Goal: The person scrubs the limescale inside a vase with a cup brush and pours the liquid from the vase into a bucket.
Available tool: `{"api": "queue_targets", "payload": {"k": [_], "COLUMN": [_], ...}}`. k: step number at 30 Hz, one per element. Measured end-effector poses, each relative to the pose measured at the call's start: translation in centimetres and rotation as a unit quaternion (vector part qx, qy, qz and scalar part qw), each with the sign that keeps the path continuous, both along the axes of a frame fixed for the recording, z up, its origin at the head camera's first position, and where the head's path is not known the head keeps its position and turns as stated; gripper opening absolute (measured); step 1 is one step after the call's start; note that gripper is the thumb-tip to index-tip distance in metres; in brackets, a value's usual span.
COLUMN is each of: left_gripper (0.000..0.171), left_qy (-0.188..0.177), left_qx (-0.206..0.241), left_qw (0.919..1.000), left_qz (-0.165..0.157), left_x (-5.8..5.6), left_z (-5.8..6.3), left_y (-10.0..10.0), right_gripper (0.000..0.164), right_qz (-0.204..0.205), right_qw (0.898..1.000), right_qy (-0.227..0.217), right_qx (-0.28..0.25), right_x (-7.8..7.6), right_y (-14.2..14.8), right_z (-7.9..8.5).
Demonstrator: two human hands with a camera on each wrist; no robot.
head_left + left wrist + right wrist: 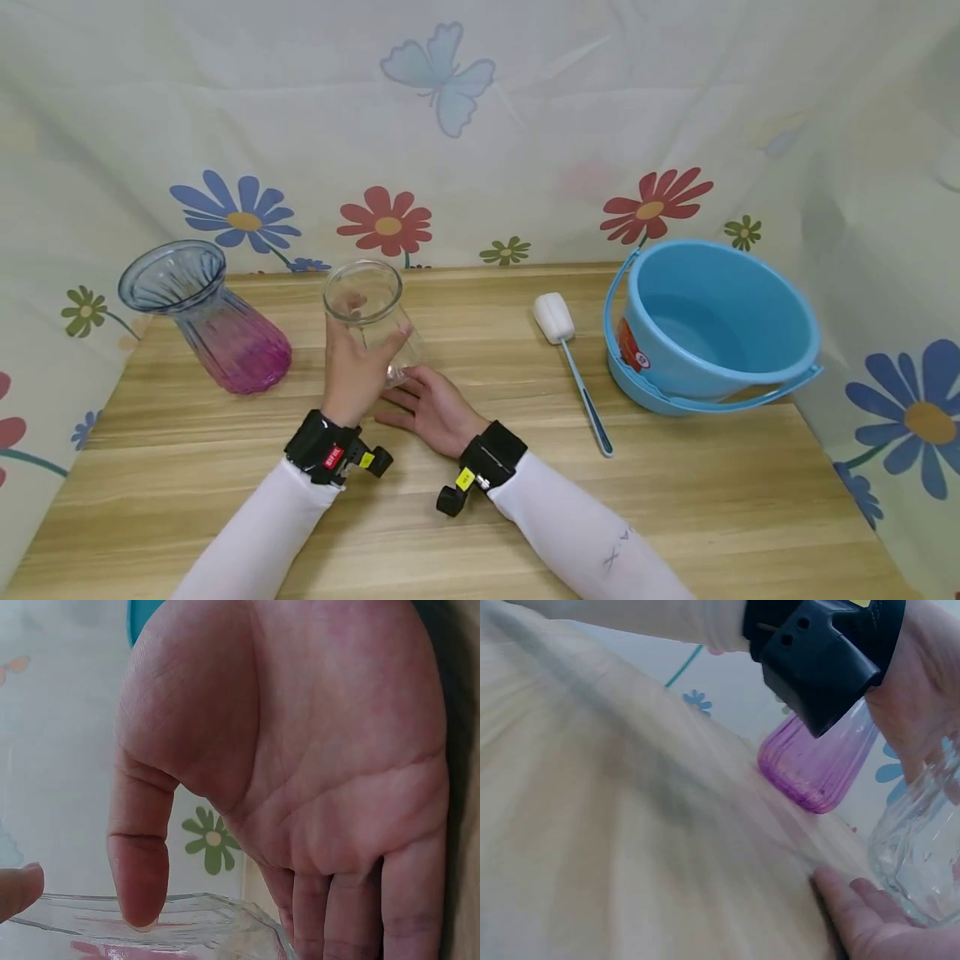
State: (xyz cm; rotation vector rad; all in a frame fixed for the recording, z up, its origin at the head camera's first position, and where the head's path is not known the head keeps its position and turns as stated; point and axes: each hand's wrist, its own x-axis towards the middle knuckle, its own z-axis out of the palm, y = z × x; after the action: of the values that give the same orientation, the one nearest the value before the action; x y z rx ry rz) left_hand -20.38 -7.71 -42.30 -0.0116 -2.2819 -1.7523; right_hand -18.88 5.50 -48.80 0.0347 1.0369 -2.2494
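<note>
A clear glass vase [365,292] with a round rim stands slightly tilted in my left hand [355,371], thumb on the near side and fingers around the back. My right hand [438,411] comes in from the right at its base, palm turned up. Its thumb touches the glass [214,919] while the other fingers extend nearly straight by the bottom. From the right wrist, the right fingers [855,907] appear low beside the vase [919,847]. Part of the left hand's fingers shows blurred through the glass.
To the left leans a ribbed vase [251,350], blue-grey above and pink below. A white sponge brush [555,318] with a blue handle lies right of the hands, beside a light blue bucket [723,367] with its handle down. A flowered curtain [525,125] hangs behind the wooden table [405,542].
</note>
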Motion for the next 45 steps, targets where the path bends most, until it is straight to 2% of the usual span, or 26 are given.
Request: {"api": "queue_targets", "payload": {"k": [8, 17, 20, 22, 27, 32, 40, 45], "left_gripper": [0.085, 0.079, 0.078, 0.078, 0.08, 0.077, 0.077, 0.083], "left_qy": [-0.016, -0.032, -0.041, -0.045, -0.04, -0.032, -0.029, -0.022], "left_qx": [0.0, -0.001, 0.007, 0.013, 0.018, 0.0, -0.01, -0.021], "left_qw": [0.9991, 0.9957, 0.9932, 0.9912, 0.9863, 0.9817, 0.9724, 0.9682], "left_qz": [-0.04, -0.087, -0.109, -0.124, -0.159, -0.188, -0.231, -0.248], "left_x": [1.1, 2.5, 2.8, 3.0, 3.6, 4.0, 4.7, 5.1], "left_z": [-0.3, -0.2, -0.3, -0.4, -0.4, -0.6, -0.9, -0.9], "left_y": [1.3, 3.0, 3.5, 3.8, 4.4, 4.6, 5.0, 5.2], "right_gripper": [0.026, 0.037, 0.043, 0.041, 0.021, 0.024, 0.044, 0.041], "right_qz": [0.023, 0.041, 0.047, 0.048, 0.047, 0.055, 0.056, 0.057], "right_qw": [1.0, 0.999, 0.999, 0.999, 0.999, 0.998, 0.998, 0.997], "right_qy": [0.014, 0.014, 0.007, -0.002, -0.01, 0.01, 0.018, 0.015], "right_qx": [-0.002, -0.007, -0.004, -0.003, 0.0, 0.012, 0.027, 0.04], "right_x": [1.9, 3.9, 4.8, 5.3, 6.4, 7.4, 8.7, 9.1], "right_y": [2.5, 5.4, 6.5, 7.1, 8.2, 8.9, 9.7, 9.9], "right_z": [0.1, 0.1, 0.2, 0.3, 0.4, 0.2, 0.2, 0.2]}}
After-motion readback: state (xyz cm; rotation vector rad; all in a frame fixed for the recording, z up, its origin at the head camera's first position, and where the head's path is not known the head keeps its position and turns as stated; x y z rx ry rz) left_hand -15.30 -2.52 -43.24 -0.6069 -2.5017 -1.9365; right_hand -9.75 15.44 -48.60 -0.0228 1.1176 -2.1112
